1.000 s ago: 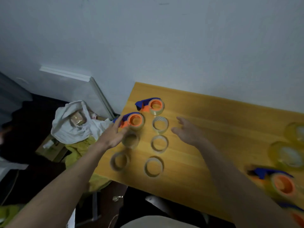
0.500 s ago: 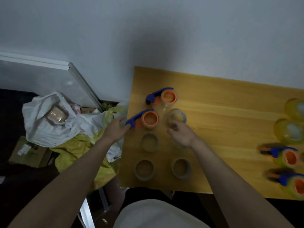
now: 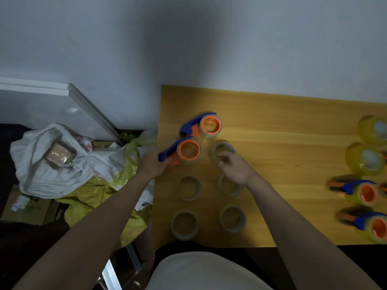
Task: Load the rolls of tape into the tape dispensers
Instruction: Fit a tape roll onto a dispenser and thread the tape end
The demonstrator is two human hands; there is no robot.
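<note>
Two blue-and-orange tape dispensers lie at the left end of the wooden table (image 3: 282, 126). My left hand (image 3: 151, 165) grips the blue handle of the nearer dispenser (image 3: 184, 151). The farther dispenser (image 3: 204, 125) lies untouched behind it. My right hand (image 3: 232, 167) has its fingers curled on the rim of a clear tape roll (image 3: 223, 148) right of the held dispenser. Several more clear rolls lie flat nearer me, among them one (image 3: 189, 187) in the middle, one (image 3: 229, 186) partly under my right wrist, and one (image 3: 185, 223) by the front edge.
At the table's right end stand two yellowish tape rolls (image 3: 368, 160) and two more dispensers (image 3: 362, 191). Left of the table, on the floor, lie a white bag (image 3: 48, 164), yellow plastic (image 3: 100, 191) and a leaning white panel (image 3: 41, 105).
The head camera swung left and down. My left hand closed on the nearer dispenser's handle. My right hand came down from above the rolls onto the roll beside that dispenser.
</note>
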